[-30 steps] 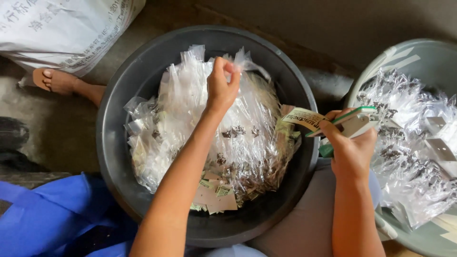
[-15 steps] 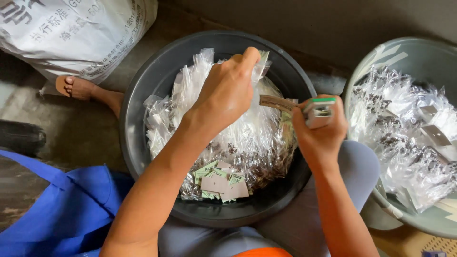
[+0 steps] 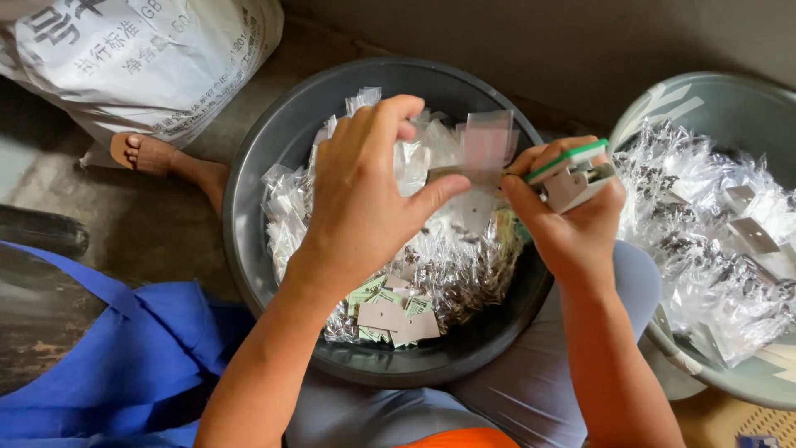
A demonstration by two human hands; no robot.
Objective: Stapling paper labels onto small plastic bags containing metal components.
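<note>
One small clear plastic bag [image 3: 485,149], thin and glossy with a pale card header, is pinched between the two hands, above the middle of a dark round basin [image 3: 249,249]. The left hand [image 3: 365,199] grips the bag's near edge between thumb and curled fingers. The right hand [image 3: 572,224] is closed around one small stapler [image 3: 572,174], white-bodied with a green top strip, its nose pressed to the bag's right edge.

Below both hands, the basin, smooth grey-black plastic, holds a heap of crinkled clear packets [image 3: 448,274] with small dark pieces inside, too many to count. Toward the wrist of the left hand lie several flat card tags [image 3: 390,315], rectangular, pale grey and green; about five show.

To the right of the right hand stands a second round basin [image 3: 746,108], grey-green plastic, also heaped with clear packets [image 3: 705,224] that already bear card headers.

Beyond the left hand, one white woven sack [image 3: 149,58] slumps on the concrete floor [image 3: 124,224], and one bare foot in a sandal [image 3: 145,153] rests beside it. Blue cloth [image 3: 108,365] lies outside the left forearm.
</note>
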